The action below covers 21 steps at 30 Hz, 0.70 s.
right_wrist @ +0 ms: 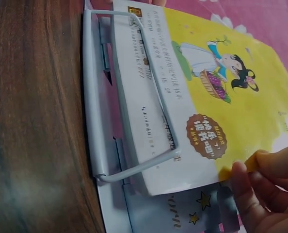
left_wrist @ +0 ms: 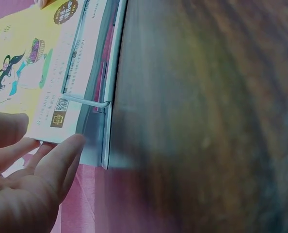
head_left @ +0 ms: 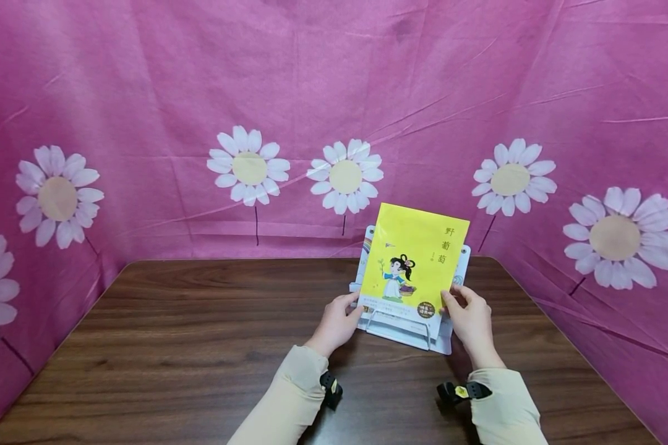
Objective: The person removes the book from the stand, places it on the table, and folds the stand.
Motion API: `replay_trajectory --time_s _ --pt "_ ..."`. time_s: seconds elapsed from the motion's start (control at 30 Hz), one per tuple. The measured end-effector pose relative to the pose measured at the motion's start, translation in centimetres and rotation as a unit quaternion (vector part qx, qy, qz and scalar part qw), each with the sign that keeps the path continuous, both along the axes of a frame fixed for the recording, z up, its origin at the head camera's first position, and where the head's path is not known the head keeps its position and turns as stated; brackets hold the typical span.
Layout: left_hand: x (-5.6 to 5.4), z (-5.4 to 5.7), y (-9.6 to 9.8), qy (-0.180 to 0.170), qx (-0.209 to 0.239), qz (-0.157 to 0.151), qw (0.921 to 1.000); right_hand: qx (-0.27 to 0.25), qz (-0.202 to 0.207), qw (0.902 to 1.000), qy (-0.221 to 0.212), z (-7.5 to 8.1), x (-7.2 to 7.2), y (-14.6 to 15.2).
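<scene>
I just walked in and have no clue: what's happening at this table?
A person is handling a yellow book that leans on a white book stand on a wooden table. The left hand touches the book's lower left corner with relaxed fingers; the right hand pinches its lower right corner. A wire bar crosses the cover's bottom. Pink daisy-print cloth surrounds the table.

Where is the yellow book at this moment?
In the head view, the yellow book leans on a white book stand right of centre on the wooden table, between the left hand and right hand.
</scene>
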<state>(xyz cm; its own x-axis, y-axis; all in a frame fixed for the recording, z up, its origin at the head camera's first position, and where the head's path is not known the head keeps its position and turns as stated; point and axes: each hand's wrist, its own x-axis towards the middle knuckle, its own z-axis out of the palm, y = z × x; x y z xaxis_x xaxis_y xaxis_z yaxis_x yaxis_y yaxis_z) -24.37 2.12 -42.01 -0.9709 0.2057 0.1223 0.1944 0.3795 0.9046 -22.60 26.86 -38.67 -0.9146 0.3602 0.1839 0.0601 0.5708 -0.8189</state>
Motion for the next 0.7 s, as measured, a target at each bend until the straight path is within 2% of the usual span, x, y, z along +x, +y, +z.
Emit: replay_trajectory --time_s 0.2,0.4,0.7 --pt "0.1 0.1 0.0 0.001 0.012 0.013 0.9999 0.01 -0.007 0.9988 0.048 -0.1 0.0 -0.3" --pt "0.2 0.5 0.0 0.023 0.023 0.022 0.9992 0.031 -0.03 0.9945 0.095 -0.1 0.0 -0.6" --pt "0.5 1.5 -0.2 0.032 0.043 0.02 0.9984 -0.001 -0.03 0.9859 0.164 0.1 0.3 -0.9"
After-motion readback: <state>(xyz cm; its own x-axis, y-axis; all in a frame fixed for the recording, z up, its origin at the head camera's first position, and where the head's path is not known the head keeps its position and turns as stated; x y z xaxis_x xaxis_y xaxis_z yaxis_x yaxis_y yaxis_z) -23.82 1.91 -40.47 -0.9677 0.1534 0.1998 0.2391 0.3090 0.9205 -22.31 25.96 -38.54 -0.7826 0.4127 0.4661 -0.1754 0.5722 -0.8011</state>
